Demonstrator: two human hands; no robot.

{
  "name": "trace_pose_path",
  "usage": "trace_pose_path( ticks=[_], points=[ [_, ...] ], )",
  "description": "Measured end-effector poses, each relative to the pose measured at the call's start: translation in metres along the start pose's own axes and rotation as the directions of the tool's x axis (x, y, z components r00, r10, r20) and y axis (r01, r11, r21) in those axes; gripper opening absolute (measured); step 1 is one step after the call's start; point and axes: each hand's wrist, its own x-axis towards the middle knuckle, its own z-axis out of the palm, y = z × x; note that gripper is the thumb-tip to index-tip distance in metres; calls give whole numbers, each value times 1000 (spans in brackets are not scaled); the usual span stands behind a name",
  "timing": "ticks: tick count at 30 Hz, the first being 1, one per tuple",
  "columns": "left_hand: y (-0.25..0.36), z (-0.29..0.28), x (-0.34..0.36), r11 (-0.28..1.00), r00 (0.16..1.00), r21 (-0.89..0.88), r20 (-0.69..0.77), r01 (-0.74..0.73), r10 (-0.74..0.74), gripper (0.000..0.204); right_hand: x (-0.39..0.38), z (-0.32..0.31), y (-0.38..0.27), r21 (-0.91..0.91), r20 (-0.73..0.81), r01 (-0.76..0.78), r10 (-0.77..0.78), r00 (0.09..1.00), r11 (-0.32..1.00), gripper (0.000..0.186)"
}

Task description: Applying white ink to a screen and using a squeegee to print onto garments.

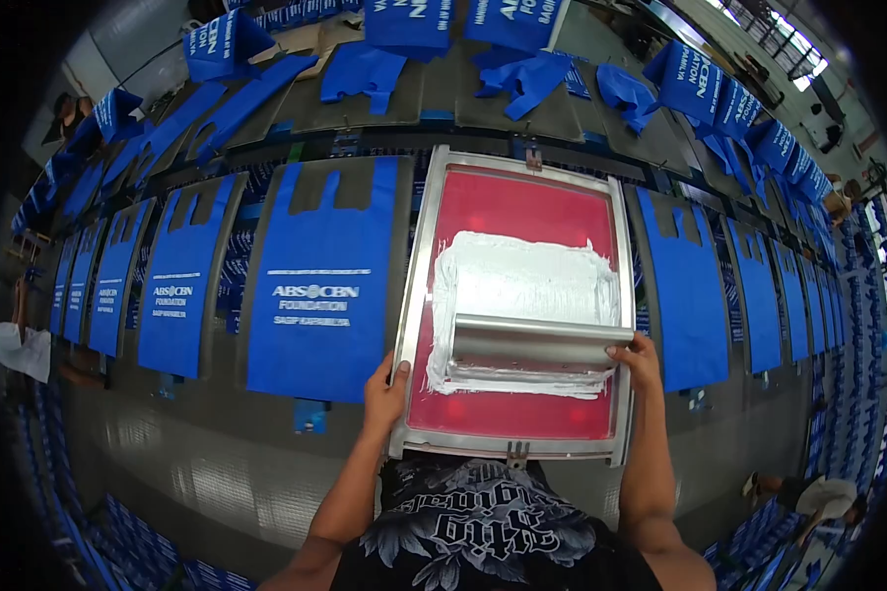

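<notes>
At the far left, well apart from the metal frame, is a person in a white top (22, 350). Between that person and the frame runs a row of flat blue fabric bags with white print (175, 295), each on a dark grey board. The last of them, a larger-looking blue bag with white lettering (315, 236), lies just left of the frame.

The left hand (384, 392) grips the frame's left rail near its lower end, thumb on top; its other fingers are mostly hidden. The silver rectangular metal frame with red mesh (420, 286) lies directly before the person's body. A broad patch of thick white ink (522, 271) covers the middle of its mesh. Across the lower part of this ink lies a long silver metal squeegee (537, 343), inside the frame. Small metal clamps (517, 453) sit at the frame's near and far edges. Beyond the frame, crumpled blue bags (522, 84) lie on a second row of boards.

The right hand (643, 364) pinches the squeegee's right end, beside the frame's right rail. Right of the frame, flat plain blue bags (685, 295) continue the row. Farther right and nearer than the frame, another person in a pale top (826, 497) bends over.
</notes>
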Motion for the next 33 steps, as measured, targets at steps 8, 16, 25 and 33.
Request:
trace_pose_path(
  ticks=[8,16,25,33],
  points=[
    [27,68,-18,996,992,-12,-95,86,-87,38,68,-70,28,-56,149,-78,85,985,995,34],
    [6,74,0,974,971,114,-164,195,-175,46,98,-73,45,-108,164,-51,68,984,993,41],
    [14,79,-2,977,973,-94,-110,193,-203,47,86,-73,48,-63,205,14,0,979,998,38],
    [3,79,4,987,980,-41,-116,156,-160,48,85,-74,49,-71,207,-2,17,978,997,37]
  ],
)
